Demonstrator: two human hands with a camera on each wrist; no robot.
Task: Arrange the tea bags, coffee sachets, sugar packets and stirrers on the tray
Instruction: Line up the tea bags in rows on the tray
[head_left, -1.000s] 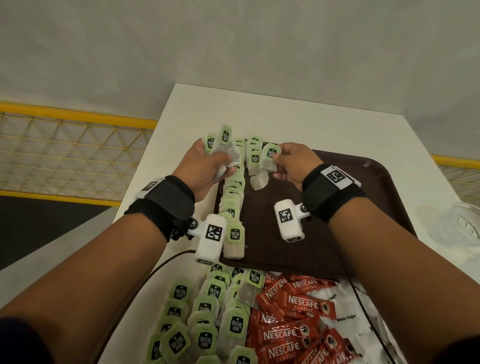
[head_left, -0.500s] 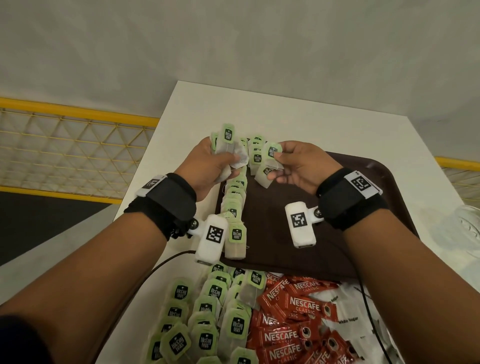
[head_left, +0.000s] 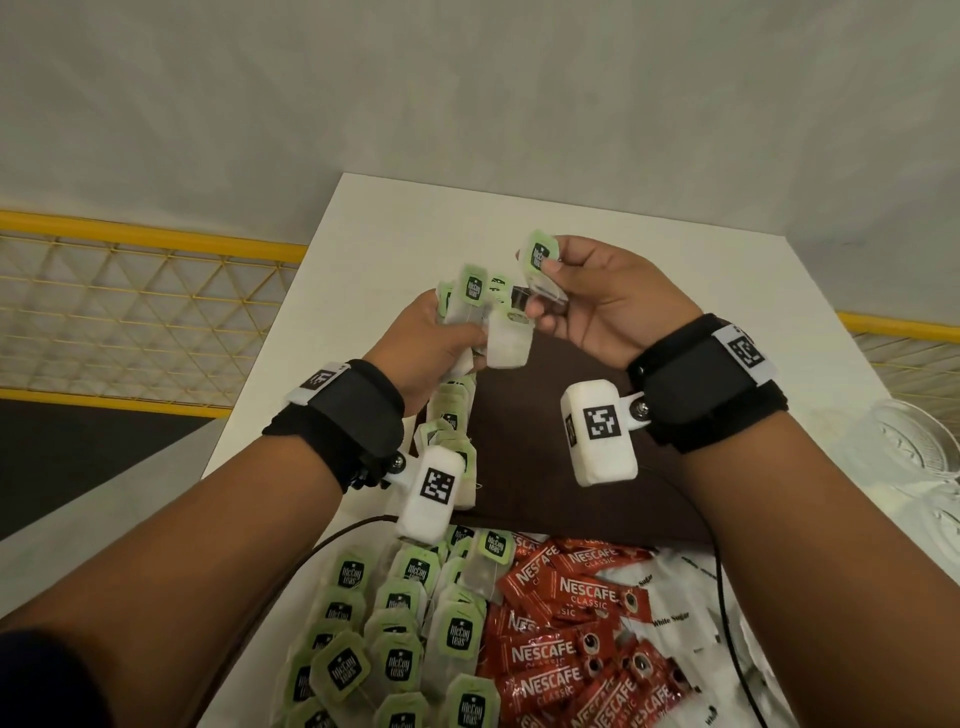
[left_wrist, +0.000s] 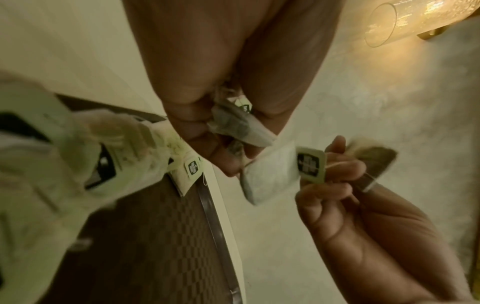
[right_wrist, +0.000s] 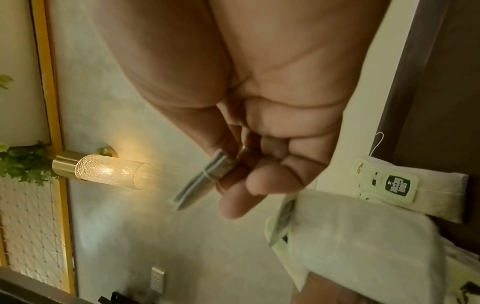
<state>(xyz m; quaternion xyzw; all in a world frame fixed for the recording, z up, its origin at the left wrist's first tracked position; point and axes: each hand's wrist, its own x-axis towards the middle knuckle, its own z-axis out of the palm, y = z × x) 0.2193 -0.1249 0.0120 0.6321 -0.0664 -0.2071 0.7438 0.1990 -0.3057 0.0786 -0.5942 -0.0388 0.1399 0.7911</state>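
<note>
- Head view: both hands are raised above the far left corner of a dark brown tray (head_left: 524, 457) that sits on a white desk (head_left: 649, 260)
- The left hand (head_left: 431, 343) has its fingers curled round a bunch of tea bags (head_left: 470, 306), green tags sticking up above the knuckles
- One loose white tea bag (head_left: 509, 343) hangs at the edge of that bunch, between the two hands
- The right hand (head_left: 608, 301) pinches a single tea bag (head_left: 540, 265) between thumb and fingers, its green tag uppermost
- A row of tea bags (head_left: 447, 415) lies along the tray's left edge, partly hidden by the left wrist
- On the desk at the tray's near edge lies a heap of green-tagged tea bags (head_left: 395, 649); red coffee sachets (head_left: 571, 639) lie just beside it, and white sugar packets (head_left: 675, 618) to the right of those
- A clear glass dish (head_left: 914, 452) stands near the desk's right edge
- Left wrist view: the left hand's fingers (left_wrist: 197, 123) close on crumpled tea bags, and the right hand holds its tagged bag just beside them; the tray rim shows below
- Right wrist view: the right hand's fingers (right_wrist: 233, 164) pinch a folded tea bag seen edge-on; more tea bags lie on the tray to the right, and a lit wall lamp (right_wrist: 103, 170) glows behind
</note>
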